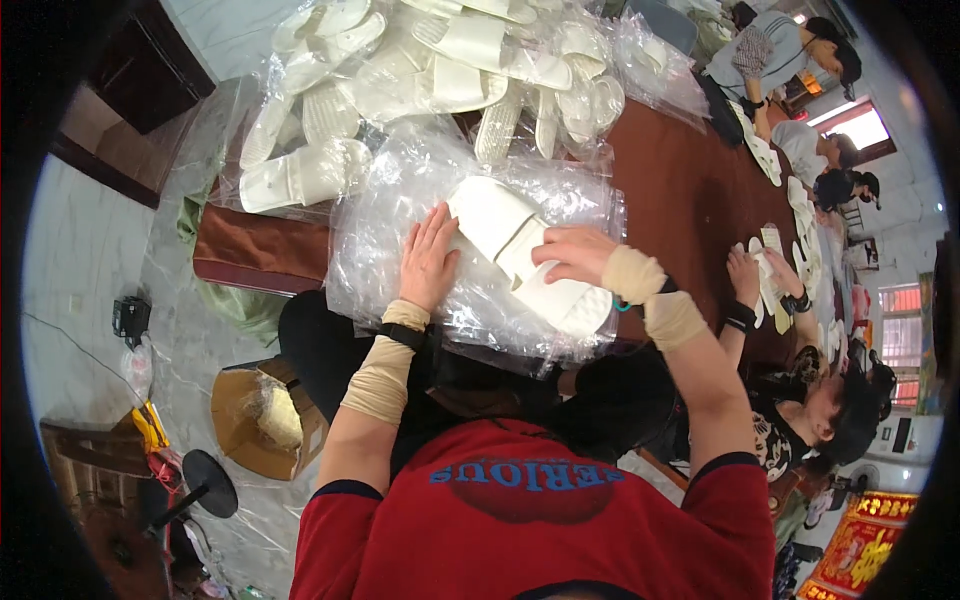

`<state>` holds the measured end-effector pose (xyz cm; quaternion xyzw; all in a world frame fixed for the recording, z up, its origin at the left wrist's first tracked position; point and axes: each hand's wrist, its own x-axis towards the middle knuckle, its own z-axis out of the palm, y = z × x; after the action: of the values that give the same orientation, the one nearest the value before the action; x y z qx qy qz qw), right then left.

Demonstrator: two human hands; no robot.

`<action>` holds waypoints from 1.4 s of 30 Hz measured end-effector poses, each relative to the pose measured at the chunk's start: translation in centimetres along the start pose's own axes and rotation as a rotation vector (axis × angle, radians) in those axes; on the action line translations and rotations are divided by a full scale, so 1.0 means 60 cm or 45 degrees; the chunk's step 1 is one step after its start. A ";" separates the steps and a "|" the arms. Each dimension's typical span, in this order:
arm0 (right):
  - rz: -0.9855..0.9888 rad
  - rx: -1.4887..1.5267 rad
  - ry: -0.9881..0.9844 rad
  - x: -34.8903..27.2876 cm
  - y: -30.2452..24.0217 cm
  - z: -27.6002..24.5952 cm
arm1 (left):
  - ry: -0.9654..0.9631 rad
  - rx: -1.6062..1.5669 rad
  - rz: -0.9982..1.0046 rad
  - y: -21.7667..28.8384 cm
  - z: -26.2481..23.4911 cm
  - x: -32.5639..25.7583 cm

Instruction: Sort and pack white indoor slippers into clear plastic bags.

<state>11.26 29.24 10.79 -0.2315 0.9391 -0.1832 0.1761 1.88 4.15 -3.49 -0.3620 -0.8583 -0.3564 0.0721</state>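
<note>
Fingers of both my hands are spread and pressing, gripping nothing that I can see. Widest around me is the brown table, running away up and to my right, with a heap of white slippers in clear bags at its far end. Nearer lies a crinkled clear plastic bag, and on it a white slipper pair, its long axis slanting from upper left down to lower right. My left hand lies flat on the bag, just beside the pair's upper end, fingers pointing away from me. My right hand rests on top of the pair near its middle, fingers loosely curled and pointing left, so it is the nearer one. Beyond it, another person's hands work on white soles.
</note>
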 end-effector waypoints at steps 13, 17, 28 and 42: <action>0.534 0.024 0.431 -0.185 0.049 -0.115 | 0.012 0.016 -0.035 0.006 -0.017 -0.016; 0.843 -0.274 0.618 -0.165 0.070 -0.168 | 0.058 -0.087 -0.047 0.014 -0.016 -0.011; 0.024 -0.128 0.833 0.407 -0.027 -0.179 | 0.091 -0.068 -0.052 0.001 -0.013 -0.020; -0.182 0.553 1.017 0.296 -0.127 -0.392 | 0.076 -0.097 -0.011 -0.001 -0.001 -0.016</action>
<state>-10.42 20.28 30.14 -0.1646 0.8550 -0.4622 -0.1683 2.55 3.55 -3.85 -0.3500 -0.8432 -0.3997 0.0821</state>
